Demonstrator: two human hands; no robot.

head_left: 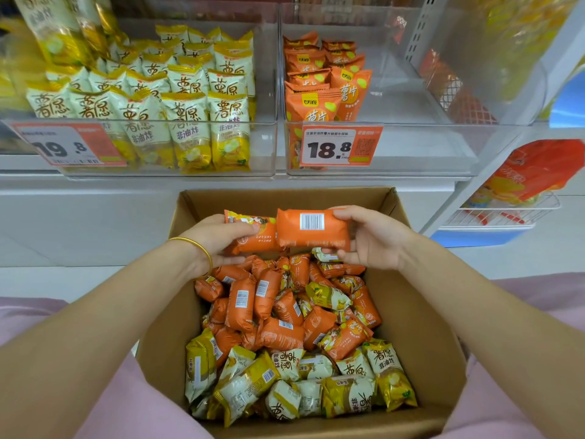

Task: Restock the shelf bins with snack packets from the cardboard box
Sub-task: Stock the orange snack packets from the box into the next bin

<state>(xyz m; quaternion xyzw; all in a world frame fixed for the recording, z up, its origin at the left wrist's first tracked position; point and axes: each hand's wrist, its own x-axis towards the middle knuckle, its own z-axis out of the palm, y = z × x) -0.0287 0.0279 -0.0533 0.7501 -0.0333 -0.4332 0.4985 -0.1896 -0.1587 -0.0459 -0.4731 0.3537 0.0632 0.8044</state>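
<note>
An open cardboard box (421, 327) stands below the shelf, holding several orange and yellow-white snack packets. Above its far end my left hand (218, 239) grips an orange packet (253, 234) lying sideways. My right hand (373, 237) holds a second orange packet (311, 228), barcode side up, which overlaps the first. Straight ahead, the clear right bin (411, 144) with the 18.8 price tag holds upright orange packets (319, 80) at its left side only. The clear left bin (266, 147) is packed with yellow-white packets (190, 112).
A white shelf ledge (95, 185) runs under both bins. At the right a wire basket (506, 213) holds an orange bag, above a blue base. My pink-clad knees (538, 296) flank the box.
</note>
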